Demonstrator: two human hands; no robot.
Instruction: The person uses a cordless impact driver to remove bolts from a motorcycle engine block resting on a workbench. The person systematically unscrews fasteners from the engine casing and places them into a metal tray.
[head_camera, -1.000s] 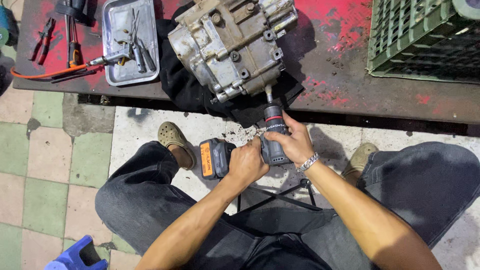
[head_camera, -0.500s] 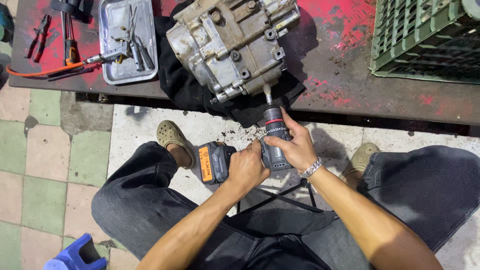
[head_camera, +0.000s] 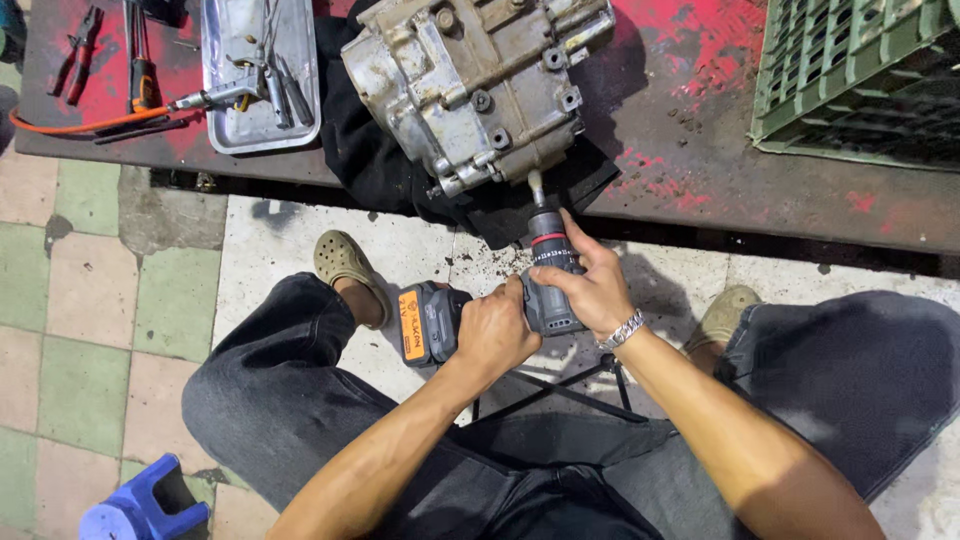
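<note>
A seated person holds a cordless drill (head_camera: 530, 290) with both hands, its bit end pressed against the near edge of a grimy metal engine casing (head_camera: 475, 85) that rests on a black cloth (head_camera: 370, 165) at the near edge of a red-stained workbench (head_camera: 700, 150). The left hand (head_camera: 495, 330) is closed around the drill's grip, just beside the orange-and-black battery pack (head_camera: 425, 325). The right hand (head_camera: 590, 285) is wrapped over the drill's body, fingers curled near the red-ringed chuck; a metal watch (head_camera: 622, 330) sits on that wrist. Far left on the bench lies a metal tray (head_camera: 215, 120) holding tools, with pliers (head_camera: 85, 50) and an orange hose (head_camera: 70, 125) beside it. A green plastic crate (head_camera: 860, 70) stands far right. A blue stool (head_camera: 140, 505) stands on the tiled floor, near left.
</note>
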